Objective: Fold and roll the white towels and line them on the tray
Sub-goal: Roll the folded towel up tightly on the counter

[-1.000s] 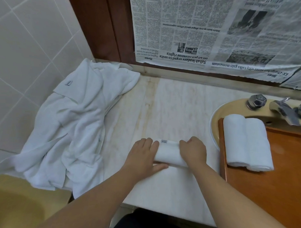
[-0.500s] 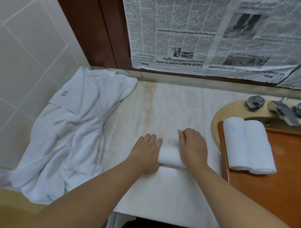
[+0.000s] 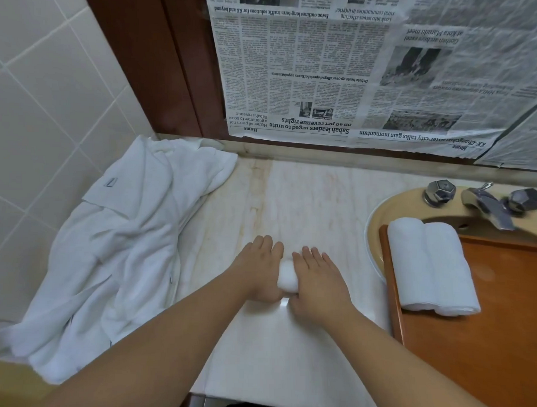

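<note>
I see both hands flat on the marble counter [image 3: 306, 204] at the centre of my view, with a small white rolled towel [image 3: 287, 276] pressed between and under them. The left hand [image 3: 260, 268] lies over its left end, fingers straight and together. The right hand [image 3: 318, 279] covers the right end, fingers extended; its thumb side looks tucked against the roll, though I can't be sure from here. At three o'clock the wooden tray [image 3: 501, 302] sits over the sink basin [image 3: 379, 213] and holds two finished towel rolls [image 3: 431, 267], side by side and touching, along its left edge. At nine o'clock a heap of loose white towels [image 3: 122, 253] lies against the tiled wall.
</note>
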Action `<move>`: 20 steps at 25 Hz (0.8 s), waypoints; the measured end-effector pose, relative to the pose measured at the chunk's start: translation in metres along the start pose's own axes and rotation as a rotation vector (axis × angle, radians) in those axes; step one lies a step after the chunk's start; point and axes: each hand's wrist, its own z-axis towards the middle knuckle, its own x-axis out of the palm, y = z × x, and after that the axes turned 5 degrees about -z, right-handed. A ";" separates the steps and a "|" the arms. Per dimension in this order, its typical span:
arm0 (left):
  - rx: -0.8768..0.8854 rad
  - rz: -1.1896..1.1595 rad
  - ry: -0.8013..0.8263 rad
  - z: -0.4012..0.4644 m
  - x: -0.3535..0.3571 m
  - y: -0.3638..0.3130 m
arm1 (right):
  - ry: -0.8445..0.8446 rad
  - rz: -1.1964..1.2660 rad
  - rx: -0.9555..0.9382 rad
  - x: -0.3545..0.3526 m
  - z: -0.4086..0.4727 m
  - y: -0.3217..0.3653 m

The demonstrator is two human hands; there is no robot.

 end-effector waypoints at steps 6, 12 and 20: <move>0.019 0.090 0.005 0.001 -0.003 -0.007 | 0.083 0.004 -0.016 -0.013 0.017 -0.010; -0.043 0.049 -0.039 -0.010 0.007 -0.015 | 0.102 -0.061 -0.006 -0.026 0.004 -0.002; -0.526 -0.940 -0.406 -0.063 -0.023 -0.053 | -0.055 0.006 0.259 -0.069 -0.021 0.002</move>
